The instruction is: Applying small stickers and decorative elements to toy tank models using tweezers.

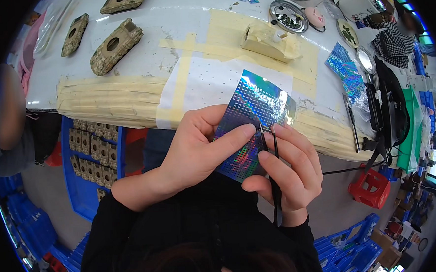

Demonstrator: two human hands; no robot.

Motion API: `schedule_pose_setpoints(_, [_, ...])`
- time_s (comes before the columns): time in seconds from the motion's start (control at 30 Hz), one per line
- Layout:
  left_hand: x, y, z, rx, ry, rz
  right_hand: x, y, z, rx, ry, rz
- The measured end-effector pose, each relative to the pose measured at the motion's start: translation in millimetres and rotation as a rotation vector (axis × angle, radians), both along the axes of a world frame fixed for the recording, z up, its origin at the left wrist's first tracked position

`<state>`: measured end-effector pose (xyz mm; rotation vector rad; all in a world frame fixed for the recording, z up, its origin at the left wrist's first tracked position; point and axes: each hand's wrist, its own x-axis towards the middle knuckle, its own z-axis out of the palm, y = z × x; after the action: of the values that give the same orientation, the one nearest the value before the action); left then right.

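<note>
My left hand (pixel 199 147) grips a shiny holographic sheet (pixel 251 102), dotted with rows of small square marks, its thumb pressed on the face. In my right hand (pixel 294 171) is a pair of black tweezers (pixel 276 187), tips pointing away from me and resting at the sheet beside my left thumb. Whether anything sits between the tips is too small to tell. Beyond the sheet, white paper (pixel 176 101) lies taped to the table. A block wrapped in masking tape (pixel 272 42) stands behind it.
Camouflage model tank hulls (pixel 116 46) lie at the far left. A blue crate (pixel 77 187) below holds several similar parts. Toward the right are a round tin of small dark pieces (pixel 289 16), another holographic sheet (pixel 345 72), a thin dark tool (pixel 351 123) and a red stool (pixel 369 188).
</note>
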<state>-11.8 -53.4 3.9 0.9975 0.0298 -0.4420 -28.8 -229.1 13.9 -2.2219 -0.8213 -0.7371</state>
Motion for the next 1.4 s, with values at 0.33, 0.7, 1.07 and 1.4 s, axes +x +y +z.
schedule_pose_setpoints(0.33, [-1,1,-1,0.013,-0.005,0.000,0,2,1,-0.004,-0.005,0.005])
schedule_pose_setpoints(0.7, [-1,2,0,-0.024,-0.001,-0.007,0,3,0,0.066,0.048,0.017])
schedule_pose_setpoints(1.07, [0,4,-2,-0.067,0.047,-0.032,-1,-1,-8,0.538,0.388,0.102])
schedule_pose_setpoints(1.4, [1,5,4,-0.155,0.101,-0.043,-5,-1,5,0.366,0.329,-0.035])
